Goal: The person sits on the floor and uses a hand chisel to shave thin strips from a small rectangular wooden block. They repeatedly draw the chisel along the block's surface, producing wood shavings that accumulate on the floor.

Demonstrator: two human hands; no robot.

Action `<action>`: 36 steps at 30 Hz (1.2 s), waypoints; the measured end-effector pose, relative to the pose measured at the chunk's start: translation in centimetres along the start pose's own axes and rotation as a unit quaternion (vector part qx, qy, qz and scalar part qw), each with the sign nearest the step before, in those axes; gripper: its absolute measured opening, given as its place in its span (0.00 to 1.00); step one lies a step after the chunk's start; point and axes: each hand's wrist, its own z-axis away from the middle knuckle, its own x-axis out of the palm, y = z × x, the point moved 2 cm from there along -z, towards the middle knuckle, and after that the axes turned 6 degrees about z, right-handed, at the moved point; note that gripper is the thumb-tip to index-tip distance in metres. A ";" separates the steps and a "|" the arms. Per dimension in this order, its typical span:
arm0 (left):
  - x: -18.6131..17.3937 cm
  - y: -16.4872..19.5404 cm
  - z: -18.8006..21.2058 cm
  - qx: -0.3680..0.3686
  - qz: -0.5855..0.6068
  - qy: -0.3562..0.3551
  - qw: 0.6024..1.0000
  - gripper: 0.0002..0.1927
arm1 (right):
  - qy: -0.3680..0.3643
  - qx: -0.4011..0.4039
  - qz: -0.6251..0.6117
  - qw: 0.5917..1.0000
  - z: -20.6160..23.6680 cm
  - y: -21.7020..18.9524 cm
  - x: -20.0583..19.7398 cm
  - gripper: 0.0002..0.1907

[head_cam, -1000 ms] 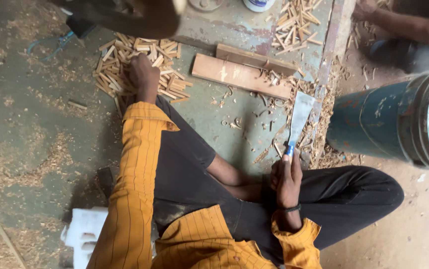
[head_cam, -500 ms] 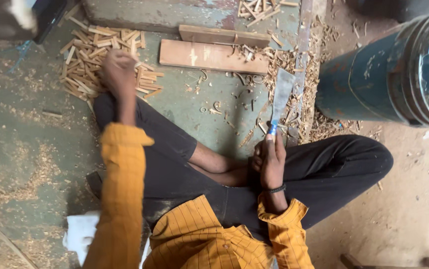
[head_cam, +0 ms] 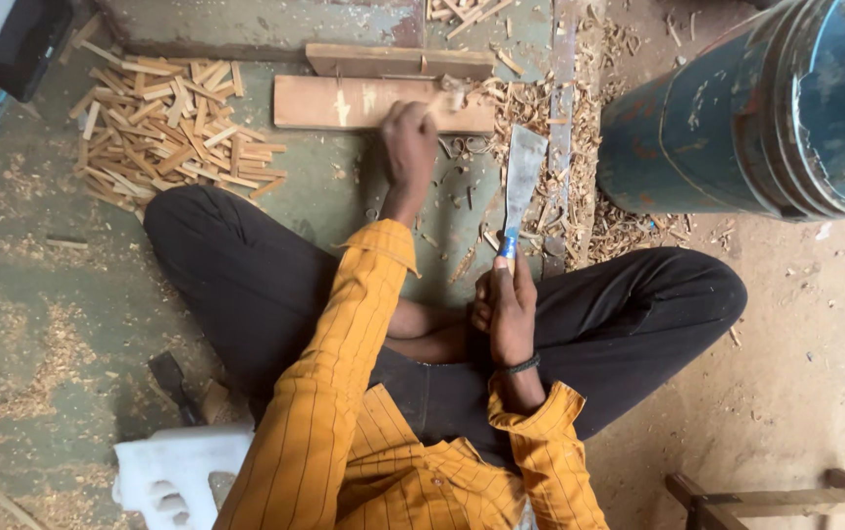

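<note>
Green-painted concrete floor (head_cam: 40,324), worn and dusted with sawdust, giving way to bare sandy ground on the right.

Head view, looking straight down on a cross-legged sitter in dark trousers and a mustard striped shirt. Left hand (head_cam: 408,147) stretched forward over the near edge of a flat wooden board (head_cam: 344,101), fingers curled down toward a small scrap of wood at the board's right end; too blurred to tell whether anything is pinched, so left grip unclear. Second, narrower plank (head_cam: 398,61) lying just beyond the board, parallel to it. Right hand (head_cam: 508,309) resting between the knees, fingers wrapped fast around the blue handle of a broad-bladed knife (head_cam: 523,182), blade pointing away from the body, tip near the board's right end. Dark band around the right wrist.

Heap of short split wooden sticks (head_cam: 172,132) to the left of the board, well apart from both hands. Curled shavings (head_cam: 550,118) thick around the blade and along a raised strip at the floor's right edge. Large blue metal drum (head_cam: 756,108) lying on its side at upper right, just beyond the right knee. Dark box (head_cam: 28,44) at the upper left corner. White plastic stool (head_cam: 172,481) at the bottom, beside the left elbow. Wooden frame (head_cam: 786,496) in the lower right corner.
</note>
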 end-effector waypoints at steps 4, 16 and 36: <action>0.8 1.2 1.5 0.008 0.107 -0.116 0.987 0.06 | -0.001 0.004 -0.001 1.000 -0.2 0.1 -0.2 0.24; -1.0 -1.0 -0.6 -0.050 -0.081 -0.001 0.995 0.08 | -0.007 0.012 0.031 0.999 -0.3 0.0 0.2 0.19; -2.1 -3.3 -1.8 -0.047 -0.008 0.039 0.998 0.07 | -0.016 0.007 0.080 0.997 -0.7 0.6 0.8 0.16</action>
